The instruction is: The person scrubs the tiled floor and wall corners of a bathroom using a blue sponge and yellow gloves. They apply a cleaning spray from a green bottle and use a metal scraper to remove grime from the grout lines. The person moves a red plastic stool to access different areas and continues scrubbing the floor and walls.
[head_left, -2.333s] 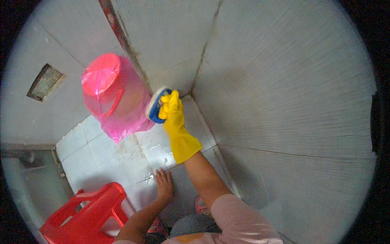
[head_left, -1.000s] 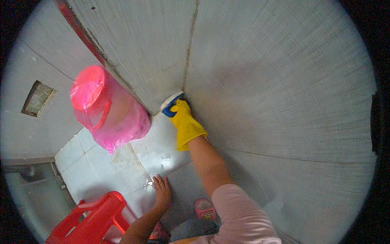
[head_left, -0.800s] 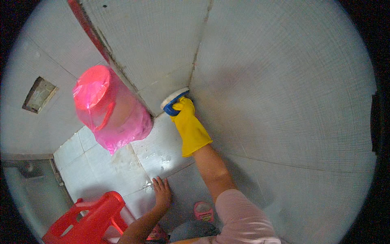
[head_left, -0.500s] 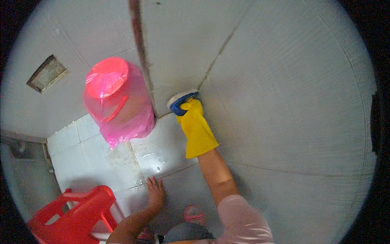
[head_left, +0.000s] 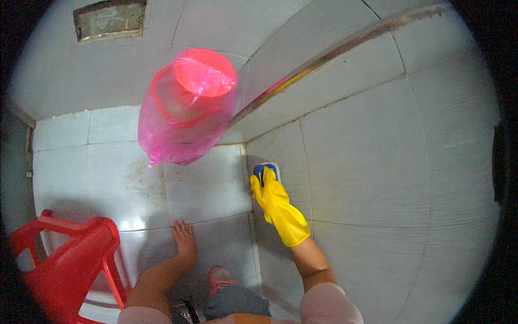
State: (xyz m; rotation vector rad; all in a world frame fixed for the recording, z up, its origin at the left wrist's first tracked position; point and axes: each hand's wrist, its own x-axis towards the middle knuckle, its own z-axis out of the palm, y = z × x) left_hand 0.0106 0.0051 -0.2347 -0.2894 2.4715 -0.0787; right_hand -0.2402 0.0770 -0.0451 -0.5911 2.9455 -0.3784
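My right hand (head_left: 270,197), in a long yellow rubber glove, is closed around a blue scrub brush (head_left: 263,171) with a pale edge. The brush is pressed to the tiled right wall (head_left: 367,173), low down near the floor corner. My bare left hand (head_left: 184,240) lies flat on the light floor tiles (head_left: 202,194) with its fingers spread and nothing in it. The brush's bristles are mostly hidden against the wall.
A red bucket-like container (head_left: 208,73) inside a pink plastic bag (head_left: 186,137) stands at the far wall. Near left is a red plastic stool (head_left: 70,259). A rectangular recess (head_left: 109,20) is set in the far wall. A pink shoe (head_left: 219,281) shows below.
My right hand has brought the brush from the far corner back toward me along the right wall. The view has turned; my left hand stays on the floor.
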